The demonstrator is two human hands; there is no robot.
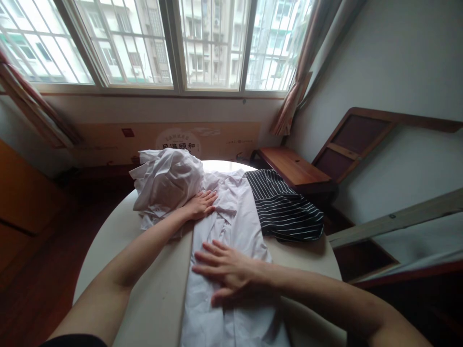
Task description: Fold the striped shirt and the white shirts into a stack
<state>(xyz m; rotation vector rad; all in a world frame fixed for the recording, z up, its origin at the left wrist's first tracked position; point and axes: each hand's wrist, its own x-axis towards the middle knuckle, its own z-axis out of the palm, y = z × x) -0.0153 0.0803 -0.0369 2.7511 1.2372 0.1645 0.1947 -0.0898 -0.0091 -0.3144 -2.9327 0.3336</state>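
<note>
White shirt [231, 226] flat along table [159, 289]. Right hand [227, 272] palm down mid-shirt, fingers spread. Left hand [200, 205] flat at collar end, fingers together, beside crumpled white pile [166, 183]. Striped cloth [285, 207] right.

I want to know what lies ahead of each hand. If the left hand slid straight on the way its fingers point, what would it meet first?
Probably more of the white shirt it rests on: the left hand points right, across the collar area. Beyond that lies the striped garment, though depth is hard to judge.
</note>
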